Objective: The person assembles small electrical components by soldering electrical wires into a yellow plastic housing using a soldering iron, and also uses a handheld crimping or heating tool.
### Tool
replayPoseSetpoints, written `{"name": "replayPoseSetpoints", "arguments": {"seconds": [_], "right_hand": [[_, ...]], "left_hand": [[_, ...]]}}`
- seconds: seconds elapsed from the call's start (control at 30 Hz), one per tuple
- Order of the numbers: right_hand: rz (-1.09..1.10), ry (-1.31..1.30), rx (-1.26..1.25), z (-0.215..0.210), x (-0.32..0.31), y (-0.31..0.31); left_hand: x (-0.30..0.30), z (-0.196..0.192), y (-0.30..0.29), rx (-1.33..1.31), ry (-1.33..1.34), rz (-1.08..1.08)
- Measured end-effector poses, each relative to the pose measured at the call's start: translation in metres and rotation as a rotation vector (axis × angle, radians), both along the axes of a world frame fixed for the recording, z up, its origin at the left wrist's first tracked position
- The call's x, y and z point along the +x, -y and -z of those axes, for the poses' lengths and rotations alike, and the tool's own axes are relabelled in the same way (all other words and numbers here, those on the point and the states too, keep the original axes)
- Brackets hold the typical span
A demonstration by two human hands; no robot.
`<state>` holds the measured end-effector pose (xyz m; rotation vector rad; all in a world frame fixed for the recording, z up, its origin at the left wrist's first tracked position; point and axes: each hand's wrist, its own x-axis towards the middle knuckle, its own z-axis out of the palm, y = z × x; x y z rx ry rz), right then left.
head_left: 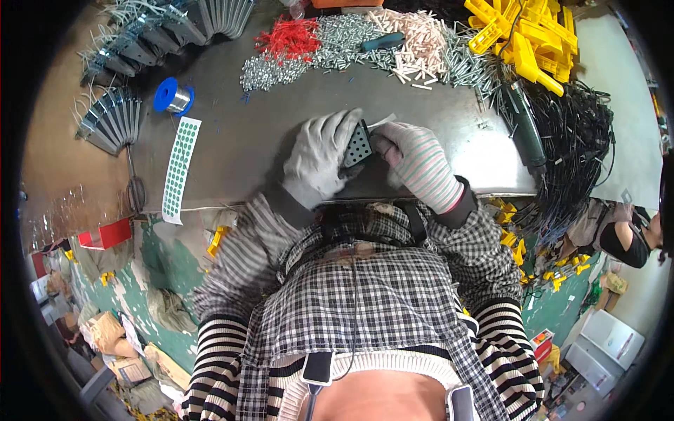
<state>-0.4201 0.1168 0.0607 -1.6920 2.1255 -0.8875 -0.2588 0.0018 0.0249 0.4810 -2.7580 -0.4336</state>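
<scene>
My left hand [317, 156], in a grey glove, is closed around a small dark plate with rows of round holes [358, 146]. The glove covers part of the plate. Close on its right side, my right hand [415, 160] wears a pale striped glove. Its thumb and fingers are pinched together beside the plate, and whatever lies between them is hidden. A thin white strip [384, 121] shows just behind the right fingers; I cannot tell whether it is held. Both hands are over the near part of the grey metal worktop [239, 165].
Screws [344, 38], red bits [289, 38], pale sleeves [423, 45] and a screwdriver [382, 42] lie behind. Rightward are yellow plastic parts [526, 42], a power screwdriver [525, 123], black cables [579, 133] and another person [625, 235]. Leftward are a solder spool [173, 97], sticker sheet [180, 168] and metal brackets [112, 119].
</scene>
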Motion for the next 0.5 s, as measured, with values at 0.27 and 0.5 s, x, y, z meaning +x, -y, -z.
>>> {"name": "replayPoseSetpoints", "arguments": {"seconds": [0.27, 0.5], "right_hand": [[-0.054, -0.245, -0.100, -0.009, -0.004, 0.004], [-0.116, -0.422, -0.024, 0.016, -0.031, -0.025]], "left_hand": [[-0.018, 0.005, 0.006, 0.159, -0.068, 0.023], [-0.019, 0.001, 0.010, 0.236, -0.142, 0.057]]}}
